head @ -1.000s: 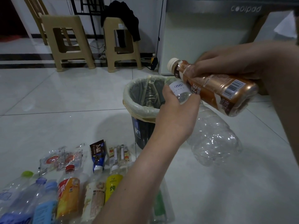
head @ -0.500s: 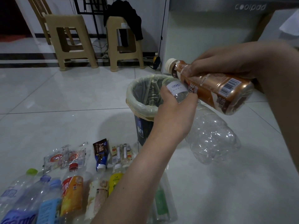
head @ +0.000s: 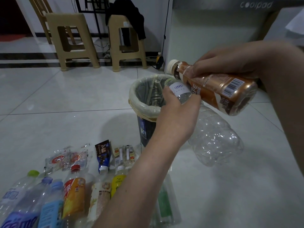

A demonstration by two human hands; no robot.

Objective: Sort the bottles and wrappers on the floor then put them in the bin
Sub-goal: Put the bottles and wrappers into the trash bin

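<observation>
My left hand (head: 177, 112) grips the neck of a large clear plastic bottle (head: 213, 139), its mouth pointed over the rim of the lined bin (head: 136, 96). My right hand (head: 230, 61) holds a brown coffee bottle (head: 218, 89) with a cream cap, tilted just above the clear one and beside the bin's opening. On the floor at lower left lies a row of several bottles (head: 74, 193). Behind them lie several wrappers (head: 69, 158), among them a dark blue one (head: 103, 153).
Two beige plastic stools (head: 72, 38) stand at the back, one with dark clothing draped on it. A white appliance (head: 205, 30) stands right behind the bin. A cable and plug (head: 159, 60) hang beside it. Pale floor tiles (head: 65, 104) spread left of the bin.
Both hands and their bottles have held nearly the same pose over the bin; the view has shifted slightly.
</observation>
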